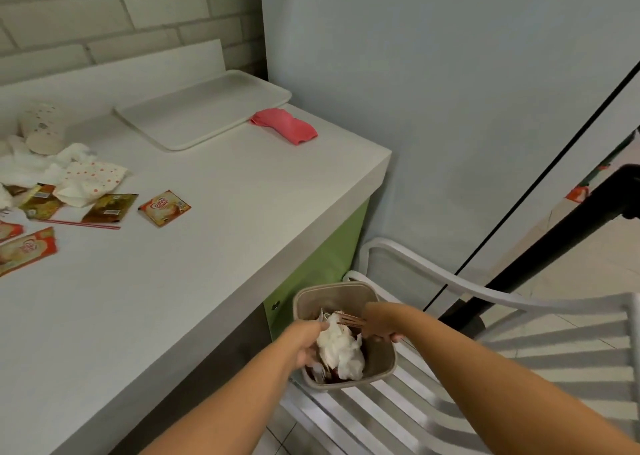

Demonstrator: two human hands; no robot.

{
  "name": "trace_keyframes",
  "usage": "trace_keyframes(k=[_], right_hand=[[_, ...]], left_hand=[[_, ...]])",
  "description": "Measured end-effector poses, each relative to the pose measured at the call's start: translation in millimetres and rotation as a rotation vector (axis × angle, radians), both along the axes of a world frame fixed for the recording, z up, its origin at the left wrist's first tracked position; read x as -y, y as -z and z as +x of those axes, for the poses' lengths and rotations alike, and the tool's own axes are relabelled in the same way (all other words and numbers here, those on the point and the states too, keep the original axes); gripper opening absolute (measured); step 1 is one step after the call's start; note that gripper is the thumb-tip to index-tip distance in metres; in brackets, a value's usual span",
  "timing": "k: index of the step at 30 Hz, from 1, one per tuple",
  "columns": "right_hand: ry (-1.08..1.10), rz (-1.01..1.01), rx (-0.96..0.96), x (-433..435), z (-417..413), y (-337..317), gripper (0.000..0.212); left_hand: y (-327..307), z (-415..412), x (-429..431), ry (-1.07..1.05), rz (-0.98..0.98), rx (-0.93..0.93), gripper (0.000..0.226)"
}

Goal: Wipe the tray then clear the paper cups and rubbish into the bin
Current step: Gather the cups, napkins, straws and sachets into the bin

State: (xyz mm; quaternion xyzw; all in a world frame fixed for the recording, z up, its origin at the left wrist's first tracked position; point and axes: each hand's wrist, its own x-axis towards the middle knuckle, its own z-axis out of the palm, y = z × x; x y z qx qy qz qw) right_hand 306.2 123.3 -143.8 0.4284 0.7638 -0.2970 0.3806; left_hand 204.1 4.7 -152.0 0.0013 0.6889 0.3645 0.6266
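A small beige bin [381, 357] stands on a white slatted chair beside the counter. My left hand [304, 345] grips a crumpled white tissue [341, 352] just over the bin's opening, with dark wrappers lying under it inside. My right hand [381, 323] is at the bin's far right rim, fingers curled, holding a small bundle of striped straws [350, 319] that points left over the bin. The white tray [204, 111] lies bare at the back of the counter, a pink cloth [285, 129] against its right corner. A dotted paper cup [41, 127] lies tipped on its side at the far left.
Left on the white counter [207, 246] lie tissues [31, 167], a flattened dotted cup [91, 181], several coffee sachets [164, 208] and a red-striped straw [83, 224]. The white chair [485, 368] fills the lower right. A green cabinet front sits under the counter edge, and a black pole leans at the right.
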Motion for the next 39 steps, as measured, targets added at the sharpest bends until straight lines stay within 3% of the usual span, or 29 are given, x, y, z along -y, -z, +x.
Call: trace_keyframes(k=[3, 6, 9, 13, 16, 20, 24, 30, 39], right_hand=[[-0.08, 0.018, 0.05, 6, -13, 3, 0.02], [-0.07, -0.058, 0.086, 12, -24, 8, 0.025], [-0.181, 0.035, 0.066, 13, -35, -1, 0.039], [-0.317, 0.113, 0.022, 16, -50, -30, 0.037], [-0.314, 0.07, 0.015, 21, -70, -61, 0.036], [-0.347, 0.057, -0.019, 33, -102, -110, 0.036], [-0.461, 0.082, -0.039, 55, -134, -159, 0.024], [-0.634, 0.24, -0.218, 107, -182, -190, 0.021], [-0.778, 0.315, -0.55, 217, -263, -185, 0.026]], left_hand=[[-11, -9, 0, -0.02, 0.035, -0.091, 0.005], [-19, -17, -2, -0.022, 0.065, -0.173, 0.02], [-27, -23, -1, 0.01, 0.101, -0.254, 0.008], [-38, -32, 2, 0.062, 0.157, -0.348, 0.007], [-53, -38, 6, 0.14, 0.203, -0.432, 0.033], [-85, -53, 19, 0.18, 0.349, -0.582, 0.011], [-119, -81, 46, 0.052, 0.452, -0.729, 0.013], [-147, -142, 110, -0.124, 0.355, -1.022, 0.016], [-152, -218, 251, -0.298, 0.122, -1.208, 0.016]])
